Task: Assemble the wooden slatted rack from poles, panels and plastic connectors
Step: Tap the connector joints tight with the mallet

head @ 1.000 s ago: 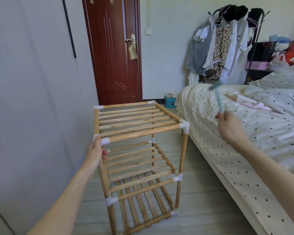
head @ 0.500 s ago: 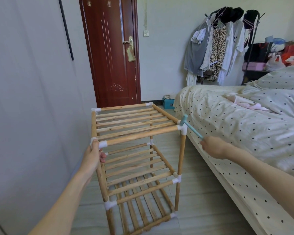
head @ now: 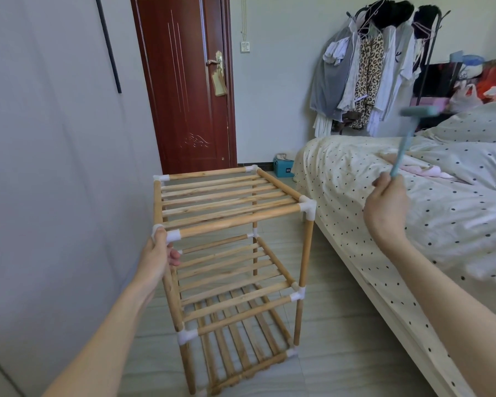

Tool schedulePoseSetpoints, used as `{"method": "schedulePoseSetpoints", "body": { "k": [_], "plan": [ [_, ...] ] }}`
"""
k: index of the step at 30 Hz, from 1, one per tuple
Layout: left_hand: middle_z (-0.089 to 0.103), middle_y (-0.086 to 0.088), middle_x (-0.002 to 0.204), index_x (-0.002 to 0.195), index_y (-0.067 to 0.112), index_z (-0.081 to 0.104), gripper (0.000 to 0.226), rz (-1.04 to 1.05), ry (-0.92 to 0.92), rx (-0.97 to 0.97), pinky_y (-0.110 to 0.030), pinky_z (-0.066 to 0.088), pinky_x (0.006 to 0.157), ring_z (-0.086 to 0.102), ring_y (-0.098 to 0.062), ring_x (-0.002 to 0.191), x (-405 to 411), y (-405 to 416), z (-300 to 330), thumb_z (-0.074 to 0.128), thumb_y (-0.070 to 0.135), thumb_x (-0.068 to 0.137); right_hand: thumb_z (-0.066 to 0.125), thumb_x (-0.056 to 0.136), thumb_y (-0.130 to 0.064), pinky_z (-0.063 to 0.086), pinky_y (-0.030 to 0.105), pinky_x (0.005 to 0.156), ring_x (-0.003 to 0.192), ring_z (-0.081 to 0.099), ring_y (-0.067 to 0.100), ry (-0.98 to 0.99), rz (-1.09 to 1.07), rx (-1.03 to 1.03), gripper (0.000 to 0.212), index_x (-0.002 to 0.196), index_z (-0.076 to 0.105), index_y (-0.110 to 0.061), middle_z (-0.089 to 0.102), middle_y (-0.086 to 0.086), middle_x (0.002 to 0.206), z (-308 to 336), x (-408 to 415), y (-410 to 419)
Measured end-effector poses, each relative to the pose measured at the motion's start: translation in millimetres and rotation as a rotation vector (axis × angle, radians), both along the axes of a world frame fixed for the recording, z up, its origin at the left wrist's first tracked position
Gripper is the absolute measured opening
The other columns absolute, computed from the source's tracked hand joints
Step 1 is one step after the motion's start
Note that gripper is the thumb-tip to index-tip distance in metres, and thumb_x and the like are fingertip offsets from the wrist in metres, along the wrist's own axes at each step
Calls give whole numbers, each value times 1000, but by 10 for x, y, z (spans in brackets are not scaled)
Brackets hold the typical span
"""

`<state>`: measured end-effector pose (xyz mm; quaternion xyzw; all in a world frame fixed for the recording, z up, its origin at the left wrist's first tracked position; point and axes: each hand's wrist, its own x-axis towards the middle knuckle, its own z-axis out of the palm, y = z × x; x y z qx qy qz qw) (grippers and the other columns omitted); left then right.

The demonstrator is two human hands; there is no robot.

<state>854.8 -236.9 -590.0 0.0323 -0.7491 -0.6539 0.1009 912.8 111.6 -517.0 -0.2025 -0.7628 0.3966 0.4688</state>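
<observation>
the left hand (head: pixel 158 257) grips the near left pole of the wooden rack (head: pixel 232 253) just under its top corner, fingers curled round the wood and the thumb lying up against the white plastic connector (head: pixel 166 234) there. the right hand (head: pixel 387 207) is raised well to the right of the rack, over the edge of the bed (head: pixel 413 213), and holds the lower end of the handle of a small teal hammer (head: pixel 407 138); its head points up and is blurred. the hammer touches nothing on the rack and stands well apart from the near right corner connector (head: pixel 308 209). the rack stands upright on the tiled floor (head: pixel 341 353) between the grey wall on the left and the bed on the right. it has three slatted shelves of pale round wood, one above another, joined to four poles by white connectors at the corners.
</observation>
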Motion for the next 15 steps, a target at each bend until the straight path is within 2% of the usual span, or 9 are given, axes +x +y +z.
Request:
{"method": "schedulePoseSetpoints", "body": {
  "k": [1,4,5,6,9,11,13,14,15],
  "plan": [
    [56,-12,71,119,6,51,48,-2,0,0,-33,45,66,53,-21,65,6,1,4,22,40,102,29,101,-23,32,32,68,77,44,25,-96,31,-4,26,101,47,-4,49,9,88,-45,5,-20],
    [56,-13,73,119,6,50,48,-17,-2,12,-37,46,71,53,-21,66,17,-12,7,22,41,102,31,100,-14,39,28,56,64,46,22,-779,280,108,23,103,50,-2,50,8,77,-208,12,-17],
    [55,-13,73,119,5,50,49,-20,-4,15,-38,46,72,53,-21,66,15,-18,9,22,41,102,30,102,-16,39,28,55,63,47,21,-817,310,154,29,102,54,2,49,5,74,-171,5,34],
    [55,-13,74,119,5,50,49,-19,-6,16,-37,46,71,53,-21,66,15,-16,9,22,41,102,29,102,-18,38,30,57,64,48,22,-687,322,188,35,100,55,4,49,5,73,-127,-11,73],
    [54,-13,73,119,5,50,47,-13,-8,17,-35,45,69,52,-21,66,16,3,15,22,40,102,27,102,-25,30,32,61,65,44,21,-43,38,5,30,92,47,-4,46,1,75,-72,9,90],
    [54,-13,74,119,4,49,47,-16,-5,19,-37,45,70,52,-21,65,29,9,21,22,39,102,29,100,-16,31,32,62,66,45,25,-206,55,56,19,91,42,-7,47,5,76,-167,13,38],
    [55,-14,77,121,4,49,49,-20,-3,13,-40,45,74,52,-21,66,32,6,26,22,39,102,28,98,-8,38,33,62,72,49,27,-733,225,173,20,97,48,-6,55,14,89,-284,-17,50],
    [56,-14,78,122,4,49,49,-22,-2,9,-40,46,75,52,-21,67,33,4,31,21,39,102,28,99,-9,40,32,64,75,49,26,-867,259,192,24,102,52,-6,58,16,99,-256,-37,99],
    [57,-14,79,123,3,49,50,-24,-1,4,-41,45,76,52,-21,67,34,6,32,21,39,102,29,100,-12,40,32,66,76,49,27,-829,261,217,26,103,54,-4,60,17,103,-213,-48,137]
  ]
}}
